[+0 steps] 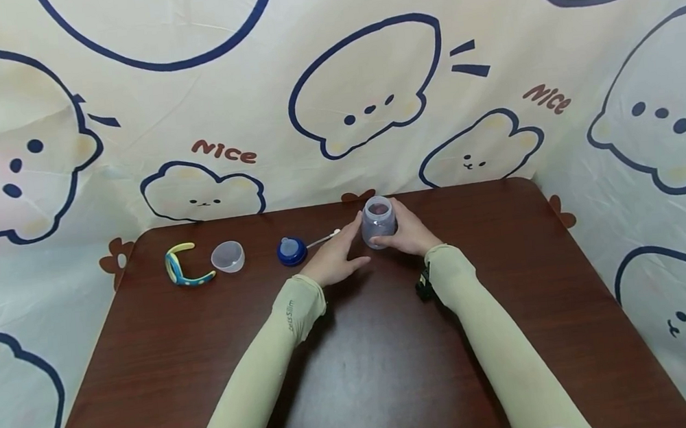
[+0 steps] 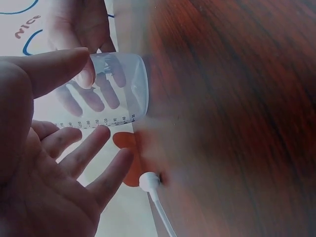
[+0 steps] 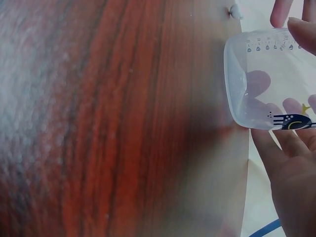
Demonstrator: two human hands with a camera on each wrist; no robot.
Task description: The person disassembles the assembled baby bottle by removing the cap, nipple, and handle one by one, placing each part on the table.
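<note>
A clear baby bottle [image 1: 378, 226] without its lid stands upright, its open mouth upward, near the table's far edge. My right hand [image 1: 411, 232] holds it from the right, fingers and thumb curled round its wall. On the bottle's left side is my left hand [image 1: 336, 259], fingers extended and spread; whether they touch it I cannot tell. Measuring marks run along the bottle [image 2: 136, 84] in the left wrist view, and a dark printed figure shows on it [image 3: 237, 84] in the right wrist view. Whether its base touches the table is unclear.
Left of my left hand lies a blue lid [image 1: 291, 251] with a white straw [image 1: 321, 240] ending in a small round tip. Farther left are a clear cup-shaped cap [image 1: 228, 257] and a blue-and-yellow handle piece [image 1: 181, 271]. A printed cloth [image 1: 314, 175] hangs behind the brown table [image 1: 371, 376].
</note>
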